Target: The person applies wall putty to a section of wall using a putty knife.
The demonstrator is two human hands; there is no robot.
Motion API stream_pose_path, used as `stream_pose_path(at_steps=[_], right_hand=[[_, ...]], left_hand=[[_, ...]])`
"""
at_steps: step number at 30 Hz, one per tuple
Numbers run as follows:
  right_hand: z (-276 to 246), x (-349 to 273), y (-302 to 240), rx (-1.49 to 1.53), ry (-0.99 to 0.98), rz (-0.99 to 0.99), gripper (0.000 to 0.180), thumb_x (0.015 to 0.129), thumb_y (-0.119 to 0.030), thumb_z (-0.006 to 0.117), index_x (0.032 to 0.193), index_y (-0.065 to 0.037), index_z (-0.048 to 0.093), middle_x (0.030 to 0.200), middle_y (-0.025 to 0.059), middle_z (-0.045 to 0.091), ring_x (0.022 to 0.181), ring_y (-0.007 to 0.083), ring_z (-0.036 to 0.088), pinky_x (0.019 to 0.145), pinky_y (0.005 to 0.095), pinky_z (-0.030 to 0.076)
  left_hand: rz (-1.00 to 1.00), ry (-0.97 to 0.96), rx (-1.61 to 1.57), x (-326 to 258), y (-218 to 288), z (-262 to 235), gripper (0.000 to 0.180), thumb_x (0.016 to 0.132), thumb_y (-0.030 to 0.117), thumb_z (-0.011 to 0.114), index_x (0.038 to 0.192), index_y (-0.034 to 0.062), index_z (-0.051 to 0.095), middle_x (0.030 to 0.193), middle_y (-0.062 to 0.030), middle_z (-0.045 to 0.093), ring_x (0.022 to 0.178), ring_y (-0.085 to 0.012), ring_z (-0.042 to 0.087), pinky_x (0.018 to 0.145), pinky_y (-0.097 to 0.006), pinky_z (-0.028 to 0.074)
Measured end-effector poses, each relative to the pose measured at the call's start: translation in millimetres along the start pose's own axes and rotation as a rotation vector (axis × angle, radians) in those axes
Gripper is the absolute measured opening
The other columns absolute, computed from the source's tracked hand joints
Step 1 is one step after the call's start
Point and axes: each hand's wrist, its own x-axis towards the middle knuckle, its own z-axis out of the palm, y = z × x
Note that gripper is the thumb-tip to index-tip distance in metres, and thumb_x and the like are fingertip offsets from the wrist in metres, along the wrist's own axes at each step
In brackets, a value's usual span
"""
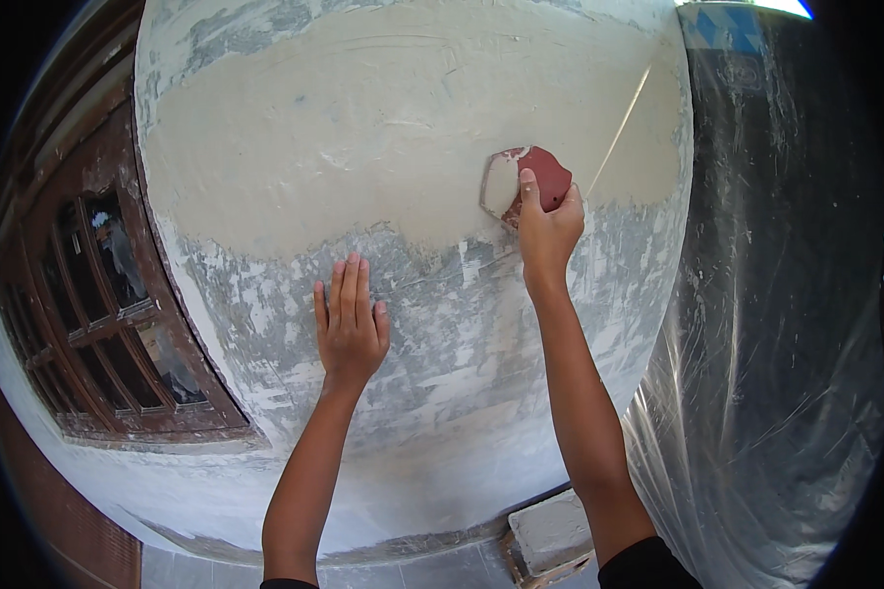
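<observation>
In my right hand is a red putty spreader, its left part coated with pale putty. The thumb lies on its face, and its far edge is at the wall. A broad band of smooth beige putty covers the upper wall around the tool. Lower and to the left, my left hand lies flat against the patchy grey and white surface, fingers stretched out and holding nothing. Its fingertips reach just below the putty's ragged lower edge.
A brown wooden window frame with dark panes stands at the left. Clear plastic sheeting hangs along the right side. On the tiled floor by the wall's foot sits a putty-smeared, box-shaped thing, partly behind my right arm.
</observation>
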Motion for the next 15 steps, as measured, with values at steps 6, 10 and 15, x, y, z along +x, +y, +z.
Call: stream_pose_path(at_steps=[6,10,15], right_hand=[[16,-19,33,-0.436,-0.259,-0.369,0.037,0.083,-0.024,0.078,0.095,0.006,0.061,0.084,0.0225,0.065,0.076,0.0332,0.066,0.070,0.0432,0.051],[-20,23,9,-0.089,0.112,-0.080,0.033,0.089,-0.024,0.074,0.097,0.005,0.061,0.090,0.0184,0.068,0.077,0.0246,0.068,0.065,0.0356,0.054],[-3,-20,34,-0.354,-0.212,-0.358,0.037,0.087,-0.027,0.076,0.101,0.004,0.061,0.093,0.0199,0.066,0.084,0.0291,0.067,0.077,0.0397,0.052]], left_hand=[[0.005,-0.012,0.014,-4,-3,3,0.053,0.098,0.018,0.048,0.147,0.0004,0.041,0.152,-0.0126,0.042,0.145,-0.0274,0.035,0.121,-0.049,0.022],[0.003,-0.008,0.015,0,2,1,0.053,0.097,0.017,0.048,0.147,0.0009,0.041,0.153,-0.0123,0.041,0.145,-0.0270,0.034,0.121,-0.049,0.021],[-0.008,-0.006,0.035,-5,-2,5,0.052,0.097,0.019,0.048,0.146,0.0016,0.043,0.152,-0.0111,0.043,0.145,-0.0256,0.035,0.121,-0.048,0.021]])
